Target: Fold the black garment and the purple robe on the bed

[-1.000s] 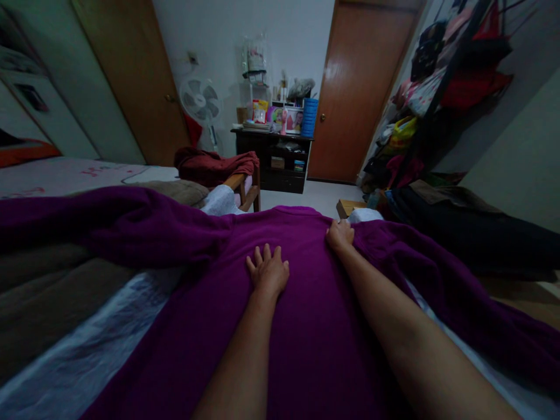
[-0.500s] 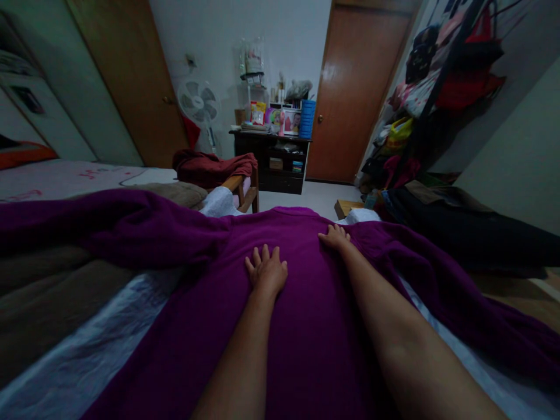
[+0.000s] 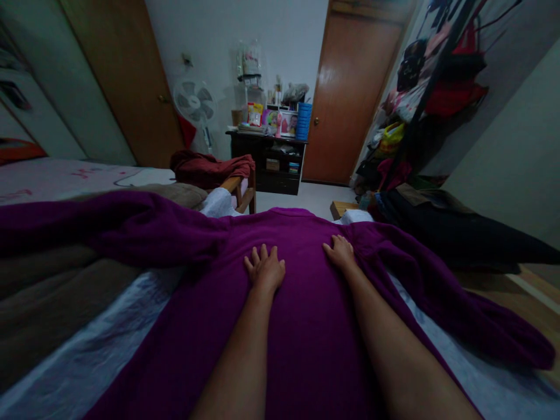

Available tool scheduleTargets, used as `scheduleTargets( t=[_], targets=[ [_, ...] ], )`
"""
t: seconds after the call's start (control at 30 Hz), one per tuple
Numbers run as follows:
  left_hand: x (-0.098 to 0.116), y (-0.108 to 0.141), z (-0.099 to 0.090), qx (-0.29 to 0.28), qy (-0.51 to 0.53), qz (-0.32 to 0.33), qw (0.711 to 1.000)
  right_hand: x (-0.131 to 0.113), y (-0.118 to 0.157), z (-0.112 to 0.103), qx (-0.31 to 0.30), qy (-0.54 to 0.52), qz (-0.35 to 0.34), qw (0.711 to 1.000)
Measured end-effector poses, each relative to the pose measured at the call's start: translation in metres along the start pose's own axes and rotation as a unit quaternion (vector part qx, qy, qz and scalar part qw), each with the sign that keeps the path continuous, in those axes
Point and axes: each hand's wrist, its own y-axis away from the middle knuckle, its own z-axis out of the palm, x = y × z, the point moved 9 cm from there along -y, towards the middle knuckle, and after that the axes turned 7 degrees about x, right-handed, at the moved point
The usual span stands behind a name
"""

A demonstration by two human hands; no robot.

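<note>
A purple long-sleeved top [image 3: 306,326] lies spread out with its neckline at the far end and its sleeves stretched to both sides. My left hand [image 3: 265,269] rests on the upper middle of the top, palm down with fingers spread. My right hand [image 3: 341,253] lies on the cloth near the right shoulder seam, fingers extended and not gripping. Beneath the top, a bluish-white patterned cover [image 3: 114,326] shows along both sides.
Brown folded fabric [image 3: 52,297] lies at the left. A dark red cloth [image 3: 210,168] drapes over a wooden frame [image 3: 247,189]. A dark pile of clothes [image 3: 455,227] is on the right. Farther back stand a fan [image 3: 195,102], a black cabinet [image 3: 266,166] and a wooden door [image 3: 350,99].
My right hand has slid slightly toward me along the cloth near the right shoulder. My left hand stays nearly in place. The camera view has turned slightly to the right.
</note>
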Motion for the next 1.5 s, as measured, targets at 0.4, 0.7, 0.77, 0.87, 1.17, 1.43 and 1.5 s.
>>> scheduleTargets(
  t=[0.4,0.7,0.77,0.87,1.17,1.43,1.5],
  targets=[
    [0.0,-0.001,0.001,-0.012,0.005,-0.001,1.0,-0.012,0.062,-0.021,0.01,0.073,0.105,0.992],
    [0.0,-0.002,0.001,-0.01,0.009,-0.006,1.0,0.002,0.01,-0.054,-0.038,0.116,0.021,0.992],
    [0.0,-0.001,0.001,-0.009,0.006,-0.005,1.0,0.008,-0.002,-0.068,-0.021,0.125,0.013,0.992],
    [0.0,0.0,0.001,-0.009,0.004,-0.005,1.0,0.015,-0.011,-0.076,0.008,0.167,-0.026,0.986],
    [0.0,0.0,-0.001,-0.006,0.003,-0.008,1.0,0.013,-0.002,-0.04,-0.07,0.264,-0.094,0.958],
    [0.0,0.001,0.001,0.001,-0.001,0.001,1.0,-0.097,0.079,0.002,-0.045,-0.033,-0.058,0.997],
    [-0.001,0.001,0.001,0.0,-0.006,0.003,1.0,-0.103,0.096,0.009,-0.028,-0.044,-0.063,0.997]
  ],
)
